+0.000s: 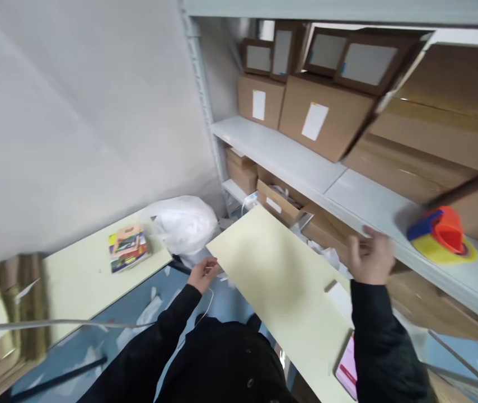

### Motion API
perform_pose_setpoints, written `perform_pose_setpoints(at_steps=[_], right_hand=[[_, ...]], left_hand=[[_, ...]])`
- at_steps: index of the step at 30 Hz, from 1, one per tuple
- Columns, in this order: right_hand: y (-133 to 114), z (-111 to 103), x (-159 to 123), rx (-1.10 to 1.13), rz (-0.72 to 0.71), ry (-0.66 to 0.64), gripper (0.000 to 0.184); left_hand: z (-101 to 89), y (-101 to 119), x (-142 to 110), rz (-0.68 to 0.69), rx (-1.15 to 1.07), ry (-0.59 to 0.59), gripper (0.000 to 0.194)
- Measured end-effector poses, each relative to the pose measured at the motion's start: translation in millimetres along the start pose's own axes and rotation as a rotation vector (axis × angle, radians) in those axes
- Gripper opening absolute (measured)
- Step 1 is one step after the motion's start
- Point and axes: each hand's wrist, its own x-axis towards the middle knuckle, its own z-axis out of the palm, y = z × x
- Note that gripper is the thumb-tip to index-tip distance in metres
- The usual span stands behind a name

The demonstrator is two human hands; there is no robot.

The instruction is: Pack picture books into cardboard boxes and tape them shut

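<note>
While the right hand (371,256) hovers by the front edge of the shelf (281,151), large cartons (432,140) crowd that shelf behind the colourful object (443,234), which sits at the same edge, to the hand's right. The right sleeve (377,330) partly covers the phone (348,366) and the white box (340,299) near the right edge of the bench (272,274). The left hand (202,274) is just beside the bench's left corner; I cannot tell whether they touch. Its fingers are curled, and their grip is unclear; the right's are loosely bent and grip nothing visible.

The colourful object's long axis runs roughly along the shelf edge, blue end to the left, yellow to the right, with a rounded orange top. The cartons are brown cardboard, the bench smooth, cream and rectangular; a crinkled white plastic bag (186,224) bulges beyond its left corner.
</note>
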Motion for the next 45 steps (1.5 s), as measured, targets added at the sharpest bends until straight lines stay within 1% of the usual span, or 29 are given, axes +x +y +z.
perform_pose_setpoints(at_steps=[3,6,10,13,15,18,21,24,27,30,32,36,38,41,43,45], right_hand=[[-65,52,-32,0.164,-0.096,-0.248,0.031],[-121,93,-67,0.305,-0.16,-0.516,0.031],[-200,132,-110,0.363,-0.304,-0.887,0.032],[-265,157,-133,0.331,-0.422,-1.109,0.033],[-306,173,-146,0.299,-0.484,-1.223,0.034],[-359,199,-165,0.263,-0.562,-1.351,0.035],[-402,223,-186,0.257,-0.628,-1.434,0.036],[-437,243,-206,0.28,-0.701,-1.48,0.036],[-463,261,-220,0.352,-0.72,-1.485,0.035],[-482,285,-228,0.463,-0.628,-1.468,0.036],[-494,304,-232,0.542,-0.496,-1.444,0.04],[-516,345,-235,0.693,-0.104,-1.439,0.056],[-525,363,-235,0.751,0.047,-1.452,0.062],[-535,385,-238,0.88,0.192,-1.522,0.064],[-538,396,-241,0.951,0.272,-1.582,0.066],[-540,405,-245,0.967,0.298,-1.623,0.069]], left_hand=[[-31.0,-9,-11,0.033,0.046,0.08,0.046],[-68.0,-23,-24,0.037,0.107,0.149,0.044],[-131.8,-45,-36,0.003,0.172,0.292,0.04],[-183.4,-66,-43,-0.056,0.159,0.403,0.039],[-214.6,-81,-49,-0.094,0.124,0.448,0.039],[-253.2,-102,-58,-0.133,0.092,0.517,0.038],[-284.4,-116,-63,-0.168,0.092,0.526,0.034],[-310.0,-123,-60,-0.214,0.119,0.509,0.031],[-326.6,-125,-47,-0.246,0.157,0.522,0.029],[-332.7,-125,-25,-0.269,0.185,0.534,0.031],[-333.8,-124,-7,-0.28,0.205,0.546,0.033],[-338.2,-120,30,-0.307,0.245,0.573,0.037],[-342.5,-119,48,-0.315,0.239,0.588,0.042],[-347.1,-122,74,-0.304,0.186,0.611,0.049],[-346.3,-126,89,-0.311,0.165,0.619,0.05],[-342.5,-132,101,-0.326,0.17,0.615,0.052]])
